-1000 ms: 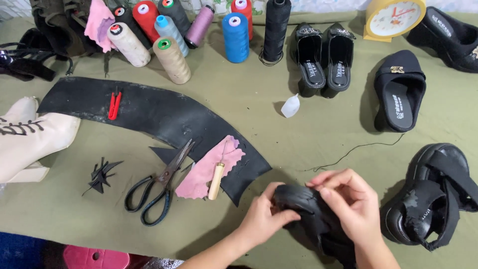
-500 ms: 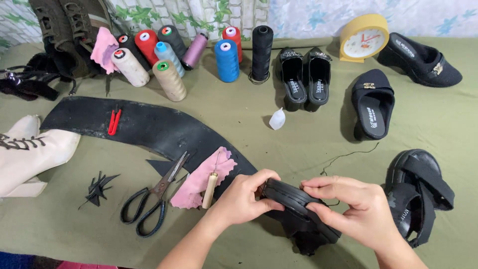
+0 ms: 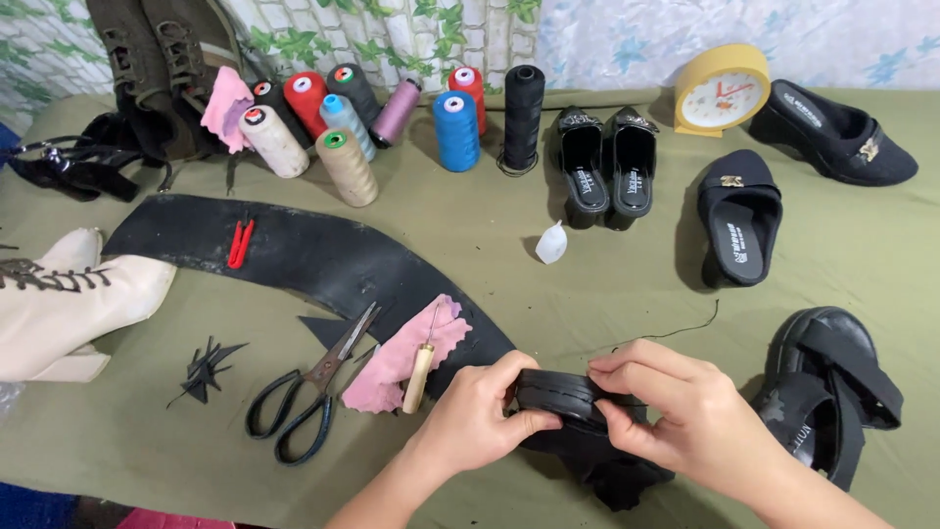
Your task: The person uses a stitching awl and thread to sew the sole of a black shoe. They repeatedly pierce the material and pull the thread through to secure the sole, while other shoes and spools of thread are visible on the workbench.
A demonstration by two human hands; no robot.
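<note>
Both of my hands hold a black sandal (image 3: 573,397) near the front edge of the green table (image 3: 607,284). My left hand (image 3: 480,416) grips its left end, thumb on the sole edge. My right hand (image 3: 681,411) pinches the sole's upper rim from the right. The sandal's black straps hang below, partly hidden by my fingers. A thin black thread (image 3: 666,336) trails from the sandal across the cloth. An awl with a wooden handle (image 3: 419,374) lies on a pink cloth (image 3: 406,353) just left of my left hand.
Scissors (image 3: 308,397) lie by a long curved black rubber strip (image 3: 313,260) with a red clip (image 3: 240,243). Several thread spools (image 3: 348,122) stand at the back. Black shoes (image 3: 607,167), a slipper (image 3: 739,220), a yellow clock (image 3: 722,88), another sandal (image 3: 832,387) and a white boot (image 3: 69,299) surround the area.
The view has tilted up and back. My hands turned the sandal so its sole edge faces me, and my right fingers shifted onto the upper rim.
</note>
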